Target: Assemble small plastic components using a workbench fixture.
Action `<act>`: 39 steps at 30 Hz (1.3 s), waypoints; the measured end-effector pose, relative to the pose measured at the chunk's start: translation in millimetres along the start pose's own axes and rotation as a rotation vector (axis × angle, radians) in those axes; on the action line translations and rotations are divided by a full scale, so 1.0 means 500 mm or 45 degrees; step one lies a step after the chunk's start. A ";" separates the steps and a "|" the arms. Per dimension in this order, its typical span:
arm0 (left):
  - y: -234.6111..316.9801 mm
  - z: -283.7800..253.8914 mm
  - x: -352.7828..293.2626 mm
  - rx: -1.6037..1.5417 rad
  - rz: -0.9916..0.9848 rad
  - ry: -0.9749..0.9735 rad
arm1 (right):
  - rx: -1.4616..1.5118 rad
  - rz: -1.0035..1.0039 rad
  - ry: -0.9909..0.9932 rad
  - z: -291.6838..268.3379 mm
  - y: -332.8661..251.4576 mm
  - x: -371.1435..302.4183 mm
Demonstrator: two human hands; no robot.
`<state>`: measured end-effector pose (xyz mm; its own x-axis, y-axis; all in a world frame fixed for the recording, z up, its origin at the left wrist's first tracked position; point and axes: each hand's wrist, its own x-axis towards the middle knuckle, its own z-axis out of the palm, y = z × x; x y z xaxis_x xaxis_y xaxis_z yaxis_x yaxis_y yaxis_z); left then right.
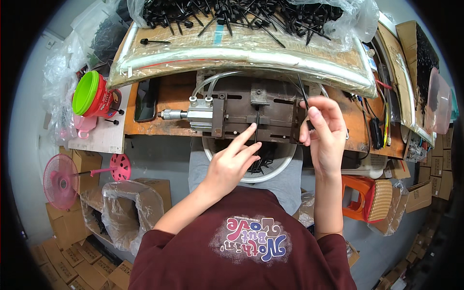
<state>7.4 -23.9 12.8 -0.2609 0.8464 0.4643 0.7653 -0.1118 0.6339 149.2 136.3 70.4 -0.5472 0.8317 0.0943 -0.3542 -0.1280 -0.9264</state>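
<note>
Left hand (pixel 231 163) spread, we're touching the black rod (pixel 256 135) in the fixture (pixel 282 114), right hand (pixel 326 134) pinching a second rod (pixel 302 88); the basket (pixel 282 167) is holding several, seemingly done; a heap (pixel 232 15) is waiting.

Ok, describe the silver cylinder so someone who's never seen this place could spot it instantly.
Find the orange-brown workbench, just this side of the heap of black parts. On it lies a dark metal fixture; the silver cylinder is mounted at its left end. Its bright body and two clear hoses set it apart from the dark metal beside it.
</note>
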 end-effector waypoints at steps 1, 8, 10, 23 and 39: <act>-0.007 0.012 -0.002 0.095 0.065 0.018 | 0.019 -0.033 -0.008 -0.009 0.005 -0.002; -0.020 0.027 0.020 0.478 0.233 -0.032 | -0.030 -0.091 -0.019 0.008 -0.011 -0.031; -0.029 0.026 0.024 0.473 0.243 -0.014 | -0.105 -0.114 -0.077 0.008 -0.014 -0.040; -0.030 0.029 0.029 0.421 0.216 -0.010 | -1.247 -0.799 -0.241 0.009 0.031 -0.088; -0.014 -0.036 -0.029 0.115 0.229 -0.396 | -1.663 -0.778 -0.432 0.022 0.110 -0.103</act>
<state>-4.8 -45.1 12.9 0.0632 0.9368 0.3441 0.8352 -0.2383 0.4957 149.4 80.5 18.5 -0.7802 0.3896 0.4894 0.2263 0.9052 -0.3598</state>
